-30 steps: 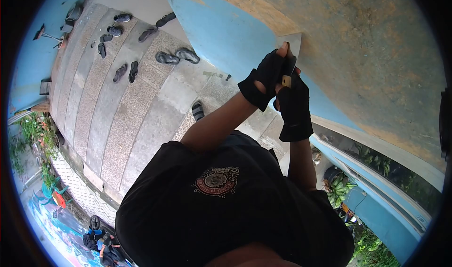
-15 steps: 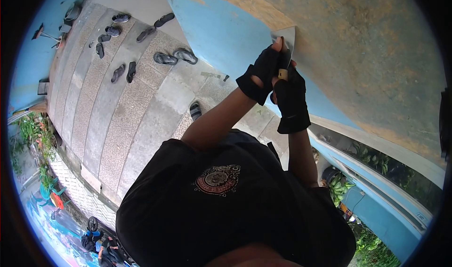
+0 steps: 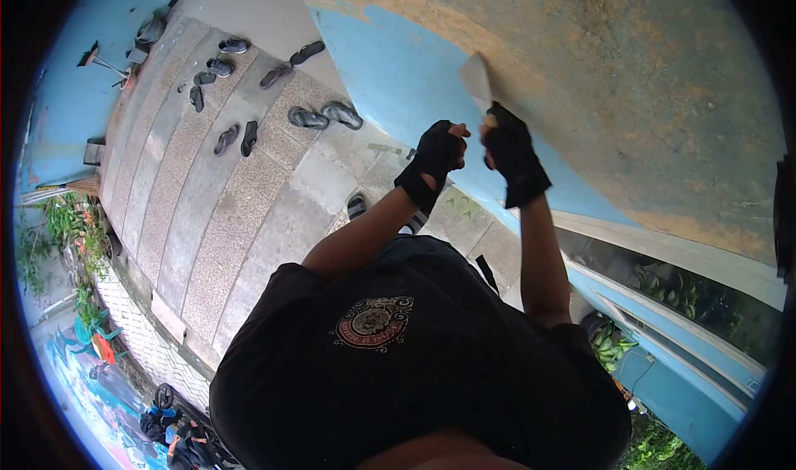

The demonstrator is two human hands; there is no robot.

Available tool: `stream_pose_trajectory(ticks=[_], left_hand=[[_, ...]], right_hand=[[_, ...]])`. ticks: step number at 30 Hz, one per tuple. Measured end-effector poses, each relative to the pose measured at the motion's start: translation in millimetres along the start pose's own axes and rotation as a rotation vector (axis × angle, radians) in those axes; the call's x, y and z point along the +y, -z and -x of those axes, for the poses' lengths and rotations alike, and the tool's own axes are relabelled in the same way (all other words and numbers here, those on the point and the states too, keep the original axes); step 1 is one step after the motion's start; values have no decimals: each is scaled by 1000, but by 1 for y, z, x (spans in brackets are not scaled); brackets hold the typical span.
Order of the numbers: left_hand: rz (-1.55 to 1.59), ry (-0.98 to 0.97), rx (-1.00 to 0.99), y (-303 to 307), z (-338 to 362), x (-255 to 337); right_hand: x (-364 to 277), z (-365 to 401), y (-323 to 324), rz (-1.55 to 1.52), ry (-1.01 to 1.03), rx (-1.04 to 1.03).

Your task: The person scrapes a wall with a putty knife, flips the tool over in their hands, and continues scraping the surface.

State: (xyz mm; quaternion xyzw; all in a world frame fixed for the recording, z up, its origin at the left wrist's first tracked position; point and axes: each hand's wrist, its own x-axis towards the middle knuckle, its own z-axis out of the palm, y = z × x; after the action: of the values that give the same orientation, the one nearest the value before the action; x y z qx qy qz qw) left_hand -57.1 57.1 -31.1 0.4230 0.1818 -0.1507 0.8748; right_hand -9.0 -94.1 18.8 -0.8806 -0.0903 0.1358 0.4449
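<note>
we have our right hand [image 3: 510,148] clamped around the handle of the scraper [image 3: 476,80], its blurred blade at the wall [image 3: 613,97] where blue meets bare brown, though we cannot tell whether it touches. our left hand [image 3: 442,148] hangs just beside, fingers curled; we cannot tell how tightly.

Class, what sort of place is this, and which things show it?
Probably a home's outdoor yard or porch: sandals lie scattered on the paving, and green plants grow beside it.
</note>
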Motion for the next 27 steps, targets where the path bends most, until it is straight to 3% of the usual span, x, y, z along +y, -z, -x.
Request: stream_pose_trajectory(ticks=[1, 3, 5, 7, 10, 11, 13, 15, 17, 19, 20, 22, 23, 25, 27], left_hand=[[-1, -6, 5, 9, -3, -12], [189, -92, 219, 27, -7, -18], [82, -132, 251, 39, 6, -8], [45, -161, 285, 46, 20, 3], [-30, -109, 296, 59, 33, 15], [-37, -105, 300, 62, 37, 17], [-81, -141, 243, 62, 38, 21], [-41, -114, 188, 58, 40, 24], [-3, -88, 134, 59, 40, 33], [42, -101, 66, 66, 44, 42], [83, -100, -82, 78, 41, 48], [258, -27, -114, 93, 39, 47], [434, 43, -137, 95, 44, 54], [369, 65, -172, 110, 50, 56], [537, 199, -282, 123, 55, 56]], right_hand=[[13, -19, -31, 52, 53, -1], [-8, -19, -63, 101, 96, 23], [-12, 1, -60, 117, 255, -16], [-34, 32, -26, 139, 135, -114], [-18, 47, 14, 129, 76, -72], [-19, 40, 21, -4, -55, -28], [-46, 23, 15, -231, -229, 34], [-30, -3, -35, 132, 252, 230], [-38, -1, -69, 208, 276, 163], [-65, 16, -81, 0, 183, -15], [-69, 21, -90, 2, 181, -8], [-72, 32, -110, -255, 69, 92], [-75, 37, -115, -256, 62, 100], [-80, 45, -126, -282, 115, 181], [-92, 53, -144, -306, 112, 238]])
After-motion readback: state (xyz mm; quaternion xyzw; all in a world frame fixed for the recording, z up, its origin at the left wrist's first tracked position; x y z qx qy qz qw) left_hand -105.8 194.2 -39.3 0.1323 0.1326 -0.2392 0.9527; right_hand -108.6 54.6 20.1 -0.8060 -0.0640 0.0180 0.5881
